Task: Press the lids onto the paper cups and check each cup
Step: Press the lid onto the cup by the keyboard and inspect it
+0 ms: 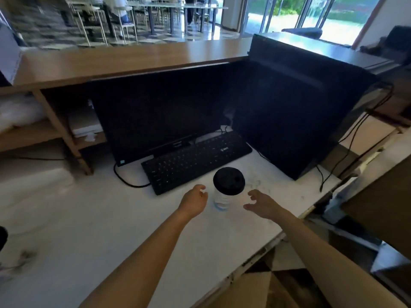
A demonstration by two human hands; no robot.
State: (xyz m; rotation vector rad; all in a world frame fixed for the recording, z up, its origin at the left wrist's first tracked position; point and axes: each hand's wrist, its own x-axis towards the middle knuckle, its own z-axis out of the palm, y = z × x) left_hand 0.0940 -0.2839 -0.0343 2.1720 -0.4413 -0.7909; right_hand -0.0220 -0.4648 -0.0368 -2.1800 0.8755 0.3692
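Your paper cup (222,200) stands upright on the white desk (106,230), just in front of the right end of the black keyboard (195,161). Its black lid (229,180) sits on top and covers the rim; whether it is pressed fully home all the way round, you cannot tell from this angle.

Your left hand (194,202) is just beside the cup on its left, fingers curled loosely and spread — the grip is apart and holds nothing. It looks very close to the cup wall, but the blur hides whether it touches. Your right hand (260,203) is on the other side, a little farther off, thumb and fingers apart in a wide curve, also holding nothing. The cup lies between the two hands.

Behind the keyboard a dark monitor (160,112) stands on the desk, and to its right a tall black box (295,107) — a computer case by the look of it.
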